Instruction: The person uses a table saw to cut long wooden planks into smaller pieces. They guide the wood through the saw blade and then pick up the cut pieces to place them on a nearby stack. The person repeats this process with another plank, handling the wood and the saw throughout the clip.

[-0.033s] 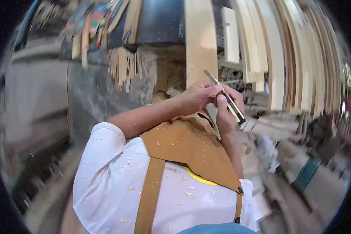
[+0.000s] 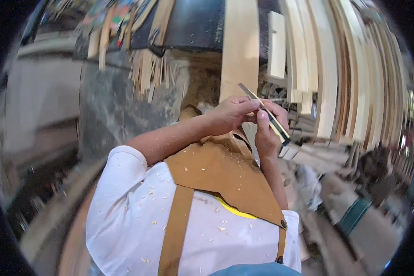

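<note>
A yellow and black utility knife [image 2: 275, 123], its long blade [image 2: 243, 88] pointing up and left, is held in both hands in front of my chest. My left hand [image 2: 232, 112] has its thumb at the blade end, fingers curled. My right hand [image 2: 269, 129] is closed around the handle, thumb along its side. A long pale board [image 2: 239, 46] lies just beyond them, its near end partly hidden by my hands. Below them is my brown apron [image 2: 216, 175], dotted with wood shavings.
A dark bench top [image 2: 193, 25] holds narrow wood pieces [image 2: 106, 34] at far left. Beneath hangs a bundle of thin strips [image 2: 149, 73] beside a mottled grey panel [image 2: 106, 110]. Many long pale boards [image 2: 326, 83] line the right side, above jumbled cloth [image 2: 308, 184] and offcuts.
The view has turned slightly, shifting the bench and boards a little in the picture. My hands and the knife keep nearly the same position and hold.
</note>
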`<state>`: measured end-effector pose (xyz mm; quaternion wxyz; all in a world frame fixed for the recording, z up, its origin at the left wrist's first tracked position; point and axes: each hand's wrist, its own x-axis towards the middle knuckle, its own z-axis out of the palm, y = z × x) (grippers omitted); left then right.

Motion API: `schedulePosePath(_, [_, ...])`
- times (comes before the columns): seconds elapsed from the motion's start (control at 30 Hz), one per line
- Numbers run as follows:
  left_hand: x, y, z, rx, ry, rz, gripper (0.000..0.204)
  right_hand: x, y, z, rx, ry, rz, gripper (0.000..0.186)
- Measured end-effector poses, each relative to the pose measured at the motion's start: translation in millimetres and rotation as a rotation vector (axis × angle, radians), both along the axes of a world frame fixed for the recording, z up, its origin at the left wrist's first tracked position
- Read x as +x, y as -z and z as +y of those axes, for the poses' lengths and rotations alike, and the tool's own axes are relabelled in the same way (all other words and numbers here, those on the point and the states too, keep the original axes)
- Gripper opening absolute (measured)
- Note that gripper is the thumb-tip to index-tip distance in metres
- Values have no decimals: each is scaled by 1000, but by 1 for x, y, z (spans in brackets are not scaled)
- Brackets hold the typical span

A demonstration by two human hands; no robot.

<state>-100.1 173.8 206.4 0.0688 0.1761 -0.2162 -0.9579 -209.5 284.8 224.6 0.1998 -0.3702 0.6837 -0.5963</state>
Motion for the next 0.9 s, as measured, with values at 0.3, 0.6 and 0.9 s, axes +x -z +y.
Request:
schedulePosePath(0.3, [85,67,29,-644,-65,-615,37,-41,28,-44,130,-364,-37,17])
schedulePosePath(0.6, [138,186,63,-349,-172,-809,28,27,71,-32,380,-312,239,18])
schedulePosePath(0.9, [121,197,16,-357,-223,-609,34,52,76,-13,336,-296,599,12])
